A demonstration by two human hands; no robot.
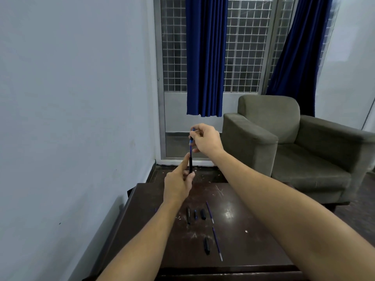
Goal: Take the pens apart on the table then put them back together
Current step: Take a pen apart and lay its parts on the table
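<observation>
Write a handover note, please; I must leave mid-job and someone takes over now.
Left hand grips the black barrel upright above the table. Right hand pinches the blue refill sticking from its top; going in or out, cannot tell.
On the table: far refill, near refill, a row of three dark pieces, a near black piece.
Done: at least two pens lie apart. Left: reassemble all.

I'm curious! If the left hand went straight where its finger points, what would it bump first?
Probably the right hand, pinching the refill just above the barrel; depth is unclear.
</observation>
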